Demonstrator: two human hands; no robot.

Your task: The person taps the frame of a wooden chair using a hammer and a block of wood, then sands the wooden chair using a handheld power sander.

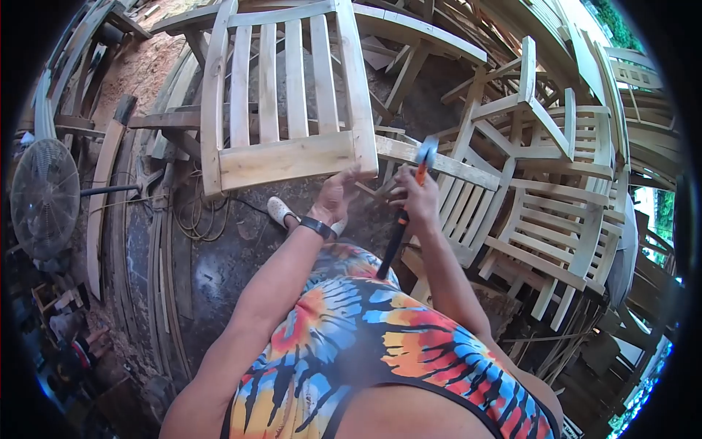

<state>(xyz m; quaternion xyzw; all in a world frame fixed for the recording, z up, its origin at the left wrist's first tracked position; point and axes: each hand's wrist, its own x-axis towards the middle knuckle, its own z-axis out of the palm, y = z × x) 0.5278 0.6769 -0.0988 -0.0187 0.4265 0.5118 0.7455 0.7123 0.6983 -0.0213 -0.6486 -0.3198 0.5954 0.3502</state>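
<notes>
My right hand (pixel 417 194) is wrapped round the black and orange handle of a hammer (pixel 395 238), whose metal head points up near the wooden parts. My left hand (pixel 336 194) is at the lower right corner of a slatted wooden frame (pixel 287 161), its fingers bent against or just under the edge; whether they grip it is hard to tell. The frame has several upright slats between two side rails and a wide bottom board. A dark watch (pixel 316 227) is on my left wrist.
Slatted wooden chairs (pixel 545 234) are piled on the right. A round fan (pixel 45 197) stands at the far left, beside long planks (pixel 107 197). A coiled cord (pixel 201 219) lies on the floor. More timber and furniture parts fill the back; sawdust (pixel 150 66) covers ground at the upper left.
</notes>
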